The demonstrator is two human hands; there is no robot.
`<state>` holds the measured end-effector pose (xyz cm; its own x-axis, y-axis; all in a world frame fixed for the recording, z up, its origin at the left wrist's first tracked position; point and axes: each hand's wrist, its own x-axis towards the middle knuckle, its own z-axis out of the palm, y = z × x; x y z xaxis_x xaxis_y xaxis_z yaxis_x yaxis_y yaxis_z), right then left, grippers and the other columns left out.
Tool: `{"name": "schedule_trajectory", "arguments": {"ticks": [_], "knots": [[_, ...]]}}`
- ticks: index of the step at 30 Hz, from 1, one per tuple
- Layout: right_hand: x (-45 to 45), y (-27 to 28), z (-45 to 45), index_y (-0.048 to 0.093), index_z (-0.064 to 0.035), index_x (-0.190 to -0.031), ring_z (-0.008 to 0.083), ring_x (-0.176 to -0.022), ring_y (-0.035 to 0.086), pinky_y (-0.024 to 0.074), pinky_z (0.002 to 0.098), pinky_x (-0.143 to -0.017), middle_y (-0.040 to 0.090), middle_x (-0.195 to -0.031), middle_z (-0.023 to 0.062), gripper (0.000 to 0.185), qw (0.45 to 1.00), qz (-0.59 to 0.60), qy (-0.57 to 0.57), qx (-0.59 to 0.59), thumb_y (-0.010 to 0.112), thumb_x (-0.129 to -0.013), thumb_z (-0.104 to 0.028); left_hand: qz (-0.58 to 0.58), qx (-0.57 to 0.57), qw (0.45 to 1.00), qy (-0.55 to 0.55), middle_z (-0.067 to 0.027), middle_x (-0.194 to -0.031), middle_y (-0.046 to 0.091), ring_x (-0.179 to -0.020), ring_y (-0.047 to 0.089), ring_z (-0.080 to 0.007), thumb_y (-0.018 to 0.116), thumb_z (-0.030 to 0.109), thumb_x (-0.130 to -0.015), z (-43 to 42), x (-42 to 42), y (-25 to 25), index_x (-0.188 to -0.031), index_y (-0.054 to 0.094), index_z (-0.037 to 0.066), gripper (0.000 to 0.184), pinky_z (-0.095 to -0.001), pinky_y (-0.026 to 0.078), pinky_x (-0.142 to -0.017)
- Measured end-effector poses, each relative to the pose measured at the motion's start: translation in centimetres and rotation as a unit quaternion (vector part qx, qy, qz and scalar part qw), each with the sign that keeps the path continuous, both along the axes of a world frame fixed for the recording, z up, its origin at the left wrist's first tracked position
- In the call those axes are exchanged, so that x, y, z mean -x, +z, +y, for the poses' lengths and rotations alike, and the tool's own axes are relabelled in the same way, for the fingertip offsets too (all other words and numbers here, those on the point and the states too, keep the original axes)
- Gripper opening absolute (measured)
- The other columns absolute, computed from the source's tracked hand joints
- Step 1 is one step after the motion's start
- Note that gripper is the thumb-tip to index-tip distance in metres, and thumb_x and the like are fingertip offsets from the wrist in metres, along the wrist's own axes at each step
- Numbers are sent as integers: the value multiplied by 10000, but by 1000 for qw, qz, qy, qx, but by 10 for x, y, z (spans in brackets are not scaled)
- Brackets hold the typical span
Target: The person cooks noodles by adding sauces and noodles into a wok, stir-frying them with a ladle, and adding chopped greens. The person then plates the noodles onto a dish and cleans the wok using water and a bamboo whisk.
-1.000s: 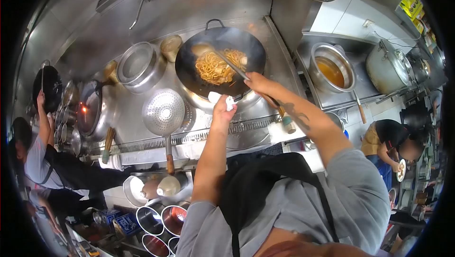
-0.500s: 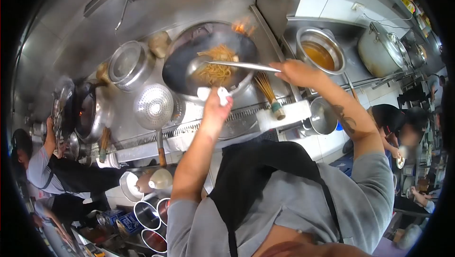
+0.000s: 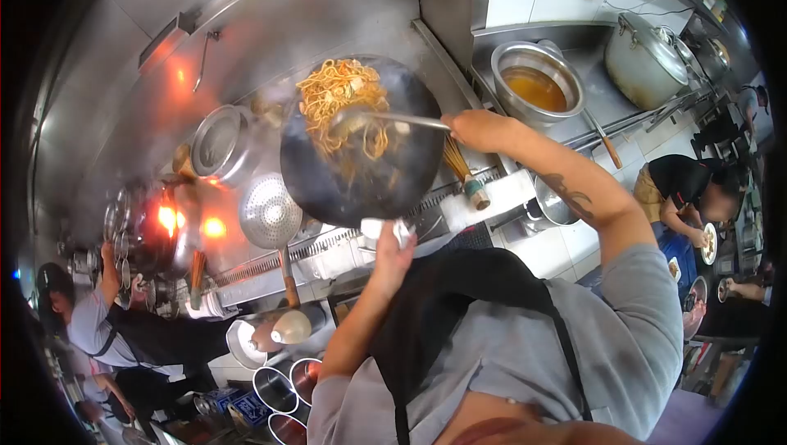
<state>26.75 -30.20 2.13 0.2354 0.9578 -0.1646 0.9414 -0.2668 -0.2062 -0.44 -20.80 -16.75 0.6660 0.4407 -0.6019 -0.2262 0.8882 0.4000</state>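
A black wok (image 3: 414, 170) is lifted at its near edge by my left hand (image 3: 395, 260), which is closed around a folded white cloth (image 3: 379, 228) at the rim. Brown noodles (image 3: 343, 92) with pale pieces are bunched toward the wok's far left side, some strands trailing down; motion blurs them. My right hand (image 3: 477, 131) is wrapped round the handle of a metal ladle (image 3: 414, 120). The ladle's bowl reaches in among the noodles and is partly hidden by steam.
A perforated strainer (image 3: 270, 211) and a steel pot (image 3: 220, 143) stand left of the wok. To the right are a bamboo brush (image 3: 469, 176), a bowl of amber liquid (image 3: 537, 88) and a lidded pot (image 3: 643, 63). Flames (image 3: 170, 219) rise near a co-worker (image 3: 123, 334).
My left hand has drawn the wok toward me, and the noodles have shifted up and left. The ladle and my right hand have moved slightly left. Flames have flared at the left station.
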Motion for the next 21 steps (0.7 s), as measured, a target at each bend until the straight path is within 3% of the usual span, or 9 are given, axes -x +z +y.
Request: {"name": "schedule_trajectory", "arguments": {"ticks": [2,6,8,11,13,15,16,17,21], "knots": [[1,22,-8,555,-13,-1111,397,-855,624,486,488,-758,642,-873,226,278,999,11,42,20,535,-899,-191,21,3,1000,-4,0,-787,608,-695,554,-148,570,200,-878,-12,3,39,-926,580,157,65,-278,426,-511],[2,15,-3,586,-24,-1060,385,-895,629,495,472,-783,649,-926,210,221,998,12,63,24,509,-896,-151,-35,33,998,35,-22,-790,604,-670,549,-153,543,192,-892,68,-41,67,-913,566,117,81,-269,424,-497],[7,-12,10,573,-5,-1083,375,-893,633,507,458,-764,648,-911,210,240,1000,-5,17,21,501,-887,-123,-85,3,995,43,-46,-810,610,-656,555,-161,506,250,-932,89,-54,40,-907,556,96,164,-268,449,-496],[29,-5,15,544,38,-1119,352,-896,642,523,433,-737,646,-898,218,289,997,-67,-31,-7,498,-866,-93,4,-118,993,-4,-33,-802,606,-655,558,-159,506,257,-935,38,-24,-3,-930,562,109,158,-270,451,-506],[42,-4,10,514,65,-1154,345,-866,648,530,422,-706,640,-853,225,343,992,-111,-21,-55,509,-839,-71,-41,-55,997,-20,-18,-801,601,-672,559,-154,505,257,-938,5,8,-27,-964,569,126,148,-272,459,-522],[39,-9,3,477,87,-1199,348,-801,656,533,417,-661,631,-768,233,420,980,-155,22,-126,528,-803,-43,12,-17,999,-45,-12,-824,599,-696,557,-149,496,272,-946,-4,17,-9,-993,574,136,164,-278,482,-559],[37,-6,1,467,103,-1213,344,-755,658,535,414,-664,635,-765,220,439,977,-167,44,-126,525,-802,-40,-13,-65,997,-28,-6,-848,596,-713,551,-146,502,270,-942,-1,10,5,-1001,575,137,163,-281,480,-560],[40,-2,1,486,94,-1170,340,-778,658,537,416,-673,640,-787,214,385,982,-155,42,-102,517,-813,-48,42,-60,997,13,-13,-853,585,-714,547,-149,521,263,-933,1,-3,52,-1001,579,137,154,-278,466,-541],[53,44,-14,543,37,-1090,353,-849,646,520,452,-729,646,-855,219,271,997,-69,41,4,503,-863,-105,-85,6,996,24,-33,-770,583,-649,522,-157,503,201,-920,87,-44,30,-889,559,94,124,-265,433,-501]]}}
